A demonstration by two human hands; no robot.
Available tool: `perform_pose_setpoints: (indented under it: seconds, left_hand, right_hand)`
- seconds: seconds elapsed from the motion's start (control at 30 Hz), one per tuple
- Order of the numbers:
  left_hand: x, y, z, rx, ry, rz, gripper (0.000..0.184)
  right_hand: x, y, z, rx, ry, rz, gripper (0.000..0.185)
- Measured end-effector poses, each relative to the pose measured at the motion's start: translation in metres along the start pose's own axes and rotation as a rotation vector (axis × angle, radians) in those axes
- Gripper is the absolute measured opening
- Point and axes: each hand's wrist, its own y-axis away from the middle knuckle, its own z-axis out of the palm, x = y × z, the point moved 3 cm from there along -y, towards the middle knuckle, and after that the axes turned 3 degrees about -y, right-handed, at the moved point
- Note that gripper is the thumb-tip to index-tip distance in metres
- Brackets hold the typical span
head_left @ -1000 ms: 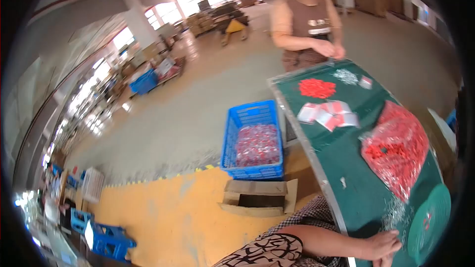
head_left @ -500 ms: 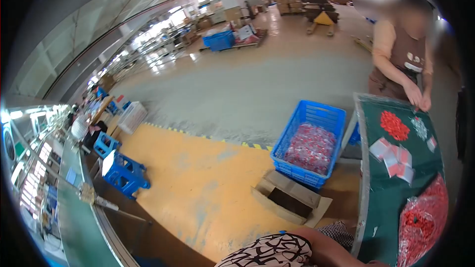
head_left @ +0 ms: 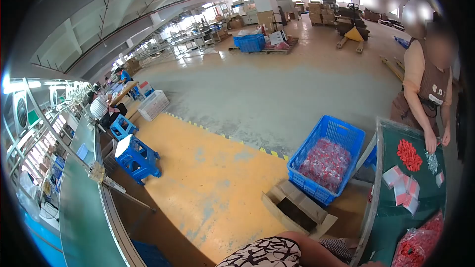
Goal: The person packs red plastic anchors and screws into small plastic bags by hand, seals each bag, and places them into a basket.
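My left hand (head_left: 372,264) is slipping toward the frame's edge, near the clear plastic bag of red pieces (head_left: 418,248) — grip opening and contents undeterminable; my right hand is escaping view.

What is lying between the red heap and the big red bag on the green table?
Flat red and white packets lie between the red heap and the bag, in the head view.

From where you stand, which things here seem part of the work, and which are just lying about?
Probably part of it:
- red pieces on the table
- silvery pieces by the co-worker's hand
- red-and-white packets
- plastic bag of red pieces
- filled blue crate

Apparently just about:
- nearest blue stool
- white basket
- yellow pallet jack
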Motion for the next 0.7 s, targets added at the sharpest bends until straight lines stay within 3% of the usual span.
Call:
perform_pose_setpoints:
  seconds: [0.23,0.33,0.53,0.7]
  left_hand:
    - [-0.027,0.002,0.012,-0.063,0.055,-0.233,0.016]
    - [-0.037,-0.003,0.019,0.113,0.126,-0.365,0.017]
    - [-0.048,-0.004,0.013,0.207,0.158,-0.505,0.016]
    - [-0.062,-0.018,-0.010,0.228,0.076,-0.427,0.014]
  right_hand:
    - [-0.004,-0.005,-0.004,0.007,0.025,-0.023,0.025]
    - [-0.005,-0.005,-0.007,0.007,0.046,-0.034,0.023]
    - [-0.004,-0.008,-0.010,0.004,0.080,-0.060,0.020]
    - [-0.001,-0.011,-0.015,-0.026,0.142,-0.115,0.017]
